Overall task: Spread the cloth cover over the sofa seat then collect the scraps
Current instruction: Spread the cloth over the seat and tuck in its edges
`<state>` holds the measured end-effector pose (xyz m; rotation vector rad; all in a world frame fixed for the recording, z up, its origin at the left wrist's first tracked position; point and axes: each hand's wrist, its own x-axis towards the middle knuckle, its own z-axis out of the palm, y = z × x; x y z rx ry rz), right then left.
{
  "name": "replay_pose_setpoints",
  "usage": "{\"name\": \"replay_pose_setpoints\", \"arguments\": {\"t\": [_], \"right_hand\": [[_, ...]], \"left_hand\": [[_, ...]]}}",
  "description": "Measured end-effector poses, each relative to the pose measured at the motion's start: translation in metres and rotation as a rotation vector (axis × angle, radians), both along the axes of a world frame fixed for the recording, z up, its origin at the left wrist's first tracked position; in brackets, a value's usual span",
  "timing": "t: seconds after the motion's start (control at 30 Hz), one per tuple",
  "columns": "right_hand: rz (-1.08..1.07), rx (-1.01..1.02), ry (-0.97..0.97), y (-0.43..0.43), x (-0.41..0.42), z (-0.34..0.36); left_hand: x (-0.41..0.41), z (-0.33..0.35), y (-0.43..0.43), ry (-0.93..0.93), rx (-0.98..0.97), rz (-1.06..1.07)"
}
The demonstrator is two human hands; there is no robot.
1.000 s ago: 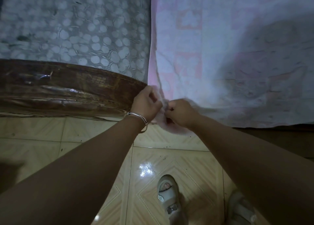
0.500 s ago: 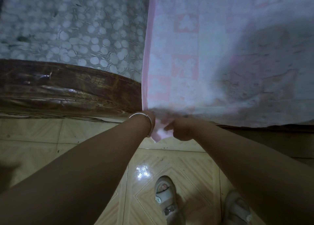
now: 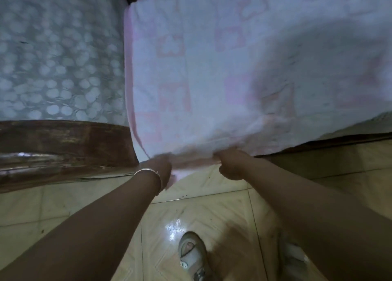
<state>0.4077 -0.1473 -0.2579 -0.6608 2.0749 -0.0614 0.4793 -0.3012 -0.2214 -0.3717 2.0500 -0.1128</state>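
Cloth cover [image 3: 244, 68] lies on sofa seat [image 3: 59, 58] — right part.

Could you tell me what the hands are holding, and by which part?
The left hand and right hand both grip the cloth cover along its near hem, by the left corner.

Pink-checked white cloth cover [image 3: 212, 68]; grey-spotted sofa seat [image 3: 59, 53].

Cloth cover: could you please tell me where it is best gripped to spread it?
By its near hem, from the front: that edge overhangs the seat's front rail, free to pinch. The left hand and right hand grip it there; wider apart would likely pull it flatter.
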Motion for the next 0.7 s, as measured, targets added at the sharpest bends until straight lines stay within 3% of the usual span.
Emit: {"name": "replay_pose_setpoints", "arguments": {"t": [0.1,0.27,0.4,0.47,0.53,0.7], "right_hand": [[-0.031,-0.049,0.03,0.016,-0.01,-0.001],[-0.071,-0.117,0.063,0.038,-0.025,0.006],[0.031,-0.089,0.038,0.045,-0.038,0.01],[0.103,-0.077,0.051,0.046,-0.042,0.011],[0.114,-0.093,0.053,0.05,-0.046,0.015],[-0.134,-0.056,-0.02,0.097,-0.066,0.012]], "left_hand": [[-0.016,-0.005,0.009,0.145,-0.057,-0.031],[-0.018,-0.007,0.009,-0.019,-0.247,0.075],[-0.014,0.003,0.01,-0.236,-0.279,0.072],[-0.016,0.004,0.02,-0.221,-0.194,0.002],[-0.021,-0.002,0.041,-0.069,-0.044,-0.039],[-0.058,-0.014,0.136,0.265,0.447,0.072]]}}
